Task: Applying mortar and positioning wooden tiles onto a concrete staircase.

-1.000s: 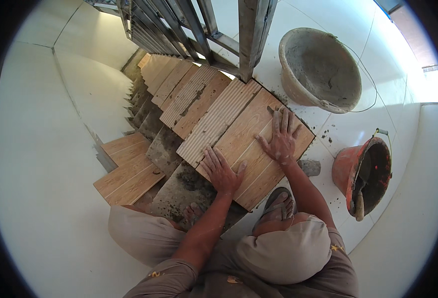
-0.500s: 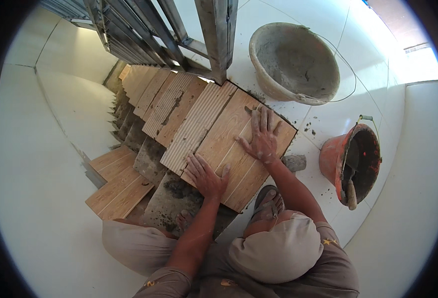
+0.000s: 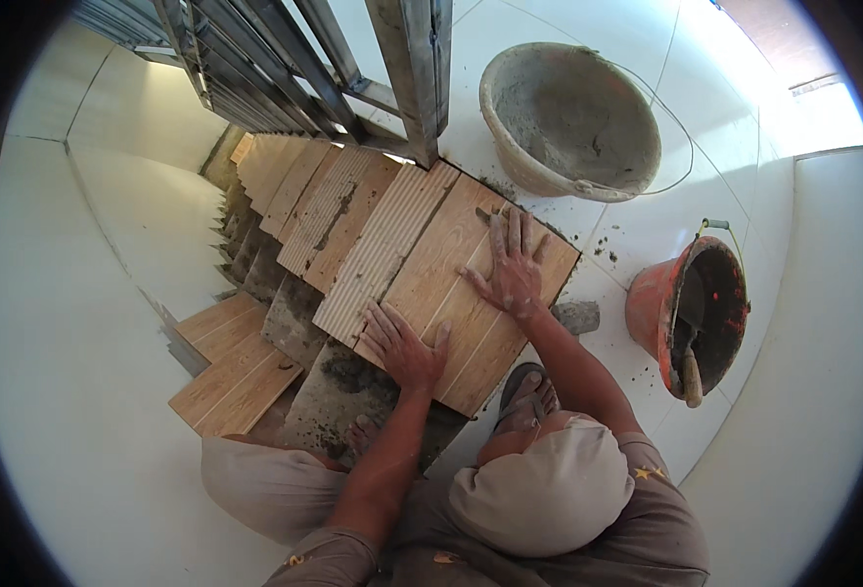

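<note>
Wood-grain tile lies at the head of the staircase, alongside a ribbed strip. The left hand rests flat at its near edge, the right hand towards its far side; each grip is spread, fingers apart, clamped on nothing. Tiled steps descend beside the metal railing, so that side looks largely covered, though grime remains on it. Towards the wall, concrete steps are bare and, I judge, left to do; two other tiles lie there. A trowel stands in the red bucket
</note>
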`<state>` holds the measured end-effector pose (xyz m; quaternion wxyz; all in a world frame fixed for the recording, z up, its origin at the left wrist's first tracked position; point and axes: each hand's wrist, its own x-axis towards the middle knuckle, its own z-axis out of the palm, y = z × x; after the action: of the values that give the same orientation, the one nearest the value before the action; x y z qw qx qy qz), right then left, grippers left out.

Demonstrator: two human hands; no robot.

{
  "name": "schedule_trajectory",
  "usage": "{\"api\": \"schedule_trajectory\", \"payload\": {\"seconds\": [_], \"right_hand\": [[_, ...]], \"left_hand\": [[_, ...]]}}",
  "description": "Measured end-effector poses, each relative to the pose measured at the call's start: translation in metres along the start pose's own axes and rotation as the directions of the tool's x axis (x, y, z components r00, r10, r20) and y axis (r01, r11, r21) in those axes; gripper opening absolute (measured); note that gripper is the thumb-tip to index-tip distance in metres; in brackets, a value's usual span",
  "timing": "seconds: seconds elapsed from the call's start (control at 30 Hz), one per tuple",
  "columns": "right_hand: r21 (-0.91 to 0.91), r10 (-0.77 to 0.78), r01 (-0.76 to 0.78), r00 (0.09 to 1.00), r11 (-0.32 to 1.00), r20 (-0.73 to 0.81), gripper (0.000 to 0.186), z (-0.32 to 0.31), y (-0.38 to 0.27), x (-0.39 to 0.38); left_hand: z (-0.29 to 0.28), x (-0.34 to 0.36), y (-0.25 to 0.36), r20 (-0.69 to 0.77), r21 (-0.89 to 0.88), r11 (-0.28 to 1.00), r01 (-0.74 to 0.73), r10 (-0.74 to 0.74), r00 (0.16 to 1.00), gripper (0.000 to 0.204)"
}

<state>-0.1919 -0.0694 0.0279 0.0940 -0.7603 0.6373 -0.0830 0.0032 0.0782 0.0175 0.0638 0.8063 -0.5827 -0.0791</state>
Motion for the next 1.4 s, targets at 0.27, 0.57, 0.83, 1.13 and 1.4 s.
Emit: {"api": "schedule_trajectory", "payload": {"seconds": [0.27,0.57,0.83,1.13,1.4], "right_hand": [[0.026,0.018,-0.019,0.999,0.999,0.037,0.119,-0.0007,-0.0021,-0.0061],[0.025,0.025,-0.026,0.999,0.999,0.041,0.116,-0.0004,0.0000,-0.0080],[0.004,0.006,-0.006,1.000,1.000,-0.004,0.114,0.0024,-0.0003,-0.0061],[0.002,0.012,-0.012,0.999,1.000,0.032,0.115,-0.0008,-0.0038,-0.0055],[-0.011,0.013,-0.013,1.000,1.000,0.020,0.115,0.0015,0.0011,-0.0052]], "left_hand": [[-0.0013,0.0017,-0.0001,-0.028,-0.013,1.000,-0.005,0.004,1.000,0.124],[-0.0040,0.0002,0.0015,-0.029,-0.006,1.000,-0.009,0.009,1.000,0.123],[-0.0022,-0.0008,0.0011,-0.002,-0.035,0.999,0.000,0.000,1.000,0.123],[-0.0026,-0.0005,0.0001,0.014,-0.037,0.999,0.020,-0.020,1.000,0.123],[-0.0040,0.0007,0.0039,-0.004,-0.015,1.000,0.000,0.000,1.000,0.121]]}}
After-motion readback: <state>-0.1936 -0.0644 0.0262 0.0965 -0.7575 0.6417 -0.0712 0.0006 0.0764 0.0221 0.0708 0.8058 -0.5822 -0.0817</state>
